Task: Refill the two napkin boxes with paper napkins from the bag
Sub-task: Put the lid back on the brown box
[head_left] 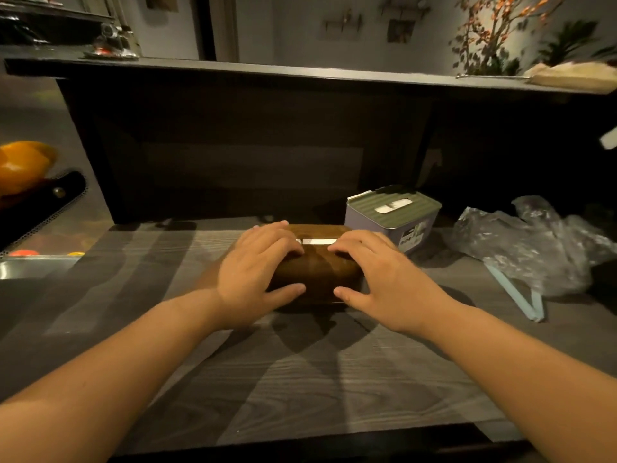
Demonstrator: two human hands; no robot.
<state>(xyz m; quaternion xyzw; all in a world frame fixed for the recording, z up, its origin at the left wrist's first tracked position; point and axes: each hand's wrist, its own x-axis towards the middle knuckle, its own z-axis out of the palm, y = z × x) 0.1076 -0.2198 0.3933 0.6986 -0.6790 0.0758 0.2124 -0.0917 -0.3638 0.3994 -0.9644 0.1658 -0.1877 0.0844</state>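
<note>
Two hands on the brown napkin box [315, 274], lid down, white napkin showing in its slot.

We set the left hand [253, 279] and right hand [384, 279] over the two ends of the lid, fingers curled over its top edge, thumbs against the near side; both clasp the box, probably to seat the lid or steady the box at the middle of the counter [300, 379]. The green-lidded napkin box [394, 215] stands just behind to the right, closed, with white also visible in its slot, so we judge the refill nearly finished. The plastic bag [534, 248] lies crumpled further right, its pale blue handle [521, 295] trailing toward us. The surface is dark wood-grain under a raised black shelf [300, 73]; an orange object [23, 165] sits far left, and plants [494, 38] stand against the wall.
</note>
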